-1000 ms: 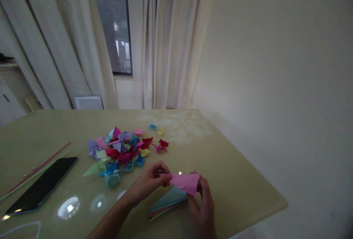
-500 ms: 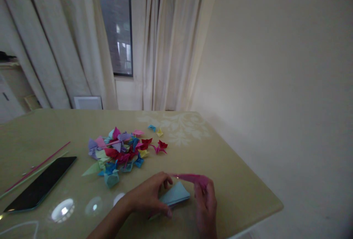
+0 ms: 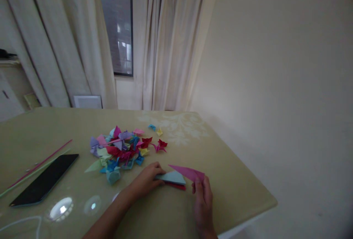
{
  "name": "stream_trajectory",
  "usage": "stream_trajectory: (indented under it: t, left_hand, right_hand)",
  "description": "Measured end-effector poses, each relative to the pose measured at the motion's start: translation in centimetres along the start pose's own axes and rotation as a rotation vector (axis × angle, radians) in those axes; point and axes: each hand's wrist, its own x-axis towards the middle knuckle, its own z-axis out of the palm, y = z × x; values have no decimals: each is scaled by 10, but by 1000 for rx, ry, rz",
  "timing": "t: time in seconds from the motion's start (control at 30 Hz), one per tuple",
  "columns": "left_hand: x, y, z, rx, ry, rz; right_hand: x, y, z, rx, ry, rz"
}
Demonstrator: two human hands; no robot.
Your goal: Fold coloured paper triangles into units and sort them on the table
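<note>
Near the front of the table, my left hand [image 3: 149, 178] is closed on the narrow end of a light blue folded paper [image 3: 174, 177]. A red folded paper [image 3: 176, 186] shows directly beneath the blue one. My right hand [image 3: 202, 198] pinches a pink folded paper [image 3: 189, 172] by its wide end, and its thin tip points left, just above the blue paper. Beyond my hands lies a heap of folded paper cranes [image 3: 121, 150] in many colours. A crimson crane [image 3: 160, 146] rests at the heap's right side.
A black phone [image 3: 45, 180] lies at the left, with a thin pink stick [image 3: 41, 163] and a pale green one [image 3: 33, 171] beside it. A small blue paper piece [image 3: 152, 127] and a yellow one [image 3: 159, 132] sit behind the heap. The wall borders the table's right.
My left hand has closed round the end of the light blue paper, and the red paper below now shows. The pink paper in my right hand has tilted, its broad face turned toward me.
</note>
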Motion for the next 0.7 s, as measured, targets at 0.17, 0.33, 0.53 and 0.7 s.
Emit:
stream_trajectory:
  t: [0.17, 0.33, 0.53, 0.7]
  left_hand:
    - [5, -3, 1, -56, 34, -37]
    - [9, -9, 6, -129, 67, -18]
    - [6, -17, 6, -192, 57, 17]
    - [5, -17, 5, -144, 68, 55]
  right_hand:
    - [5, -1, 3, -39, -97, 51]
    - [9, 2, 5, -87, -191, 14]
    - [8, 5, 11, -214, -215, -36]
    - [5, 7, 17, -297, -282, -91]
